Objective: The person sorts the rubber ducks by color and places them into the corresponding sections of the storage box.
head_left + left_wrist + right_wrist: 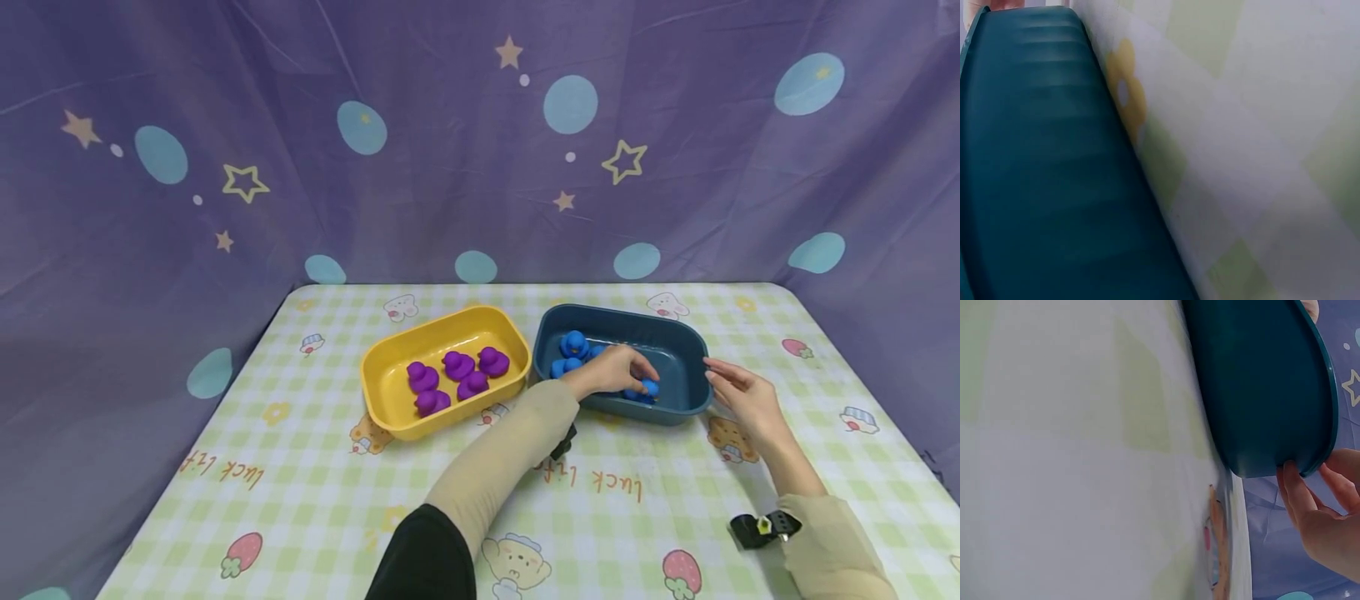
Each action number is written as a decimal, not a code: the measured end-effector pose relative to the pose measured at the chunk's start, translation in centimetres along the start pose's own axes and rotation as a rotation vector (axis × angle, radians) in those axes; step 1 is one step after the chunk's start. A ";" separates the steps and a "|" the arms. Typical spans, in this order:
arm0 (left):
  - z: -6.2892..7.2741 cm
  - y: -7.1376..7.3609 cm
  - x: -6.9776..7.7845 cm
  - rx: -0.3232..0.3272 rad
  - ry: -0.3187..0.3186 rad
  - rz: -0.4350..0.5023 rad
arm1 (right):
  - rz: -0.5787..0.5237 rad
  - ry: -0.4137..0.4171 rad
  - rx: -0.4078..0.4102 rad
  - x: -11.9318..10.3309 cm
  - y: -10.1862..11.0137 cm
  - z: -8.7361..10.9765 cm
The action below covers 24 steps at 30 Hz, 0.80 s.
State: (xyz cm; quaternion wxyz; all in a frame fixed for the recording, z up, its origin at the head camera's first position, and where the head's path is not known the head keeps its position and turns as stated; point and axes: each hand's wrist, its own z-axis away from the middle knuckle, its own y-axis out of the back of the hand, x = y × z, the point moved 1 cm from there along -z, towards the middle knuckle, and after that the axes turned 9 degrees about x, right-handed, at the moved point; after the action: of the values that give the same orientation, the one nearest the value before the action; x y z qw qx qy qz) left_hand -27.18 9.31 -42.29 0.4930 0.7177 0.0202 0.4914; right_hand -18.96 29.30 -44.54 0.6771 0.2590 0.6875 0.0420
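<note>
My left hand [611, 368] reaches into the dark teal tub [678, 408] and pinches a small blue toy duck [649, 390] near the front wall. More blue ducks [574, 343] lie in the tub's left part, some partly hidden behind this hand. My right hand [750, 400] is at the tub's right end, its fingers extended and touching the rim. In the right wrist view the fingertips [1291, 472] rest against the tub's outer end. The left wrist view shows mostly the tub's outer wall [1047, 150]; the duck is hidden there.
A yellow tub [382, 408] with several purple toy ducks [457, 365] stands left of the teal tub, close beside it. Both tubs sit on a checked, patterned tablecloth [315, 500]. A purple curtain [450, 150] hangs behind the table.
</note>
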 end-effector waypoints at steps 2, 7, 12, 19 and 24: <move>0.2 0.2 0.0 0.003 -0.005 0.019 | 0.007 -0.003 -0.009 0.6 0.1 -0.5; 1.0 1.1 0.0 0.038 -0.034 0.015 | 0.036 0.059 0.013 4.4 0.3 -3.0; 2.1 1.9 -0.3 0.072 -0.040 0.010 | 0.077 0.166 0.008 4.9 0.7 -3.9; 3.8 2.9 -0.3 0.116 -0.069 0.011 | 0.312 0.284 -0.042 -2.1 1.2 -0.9; 5.6 3.9 -0.1 0.132 -0.082 0.007 | 0.373 0.327 -0.038 -3.9 1.2 0.0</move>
State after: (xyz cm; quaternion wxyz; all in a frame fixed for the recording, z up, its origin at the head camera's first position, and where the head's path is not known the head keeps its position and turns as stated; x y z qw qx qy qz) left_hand -24.95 3.43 -39.72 0.4433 0.7683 0.0295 0.4608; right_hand -18.85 28.70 -40.53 0.5423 0.3584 0.7271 0.2208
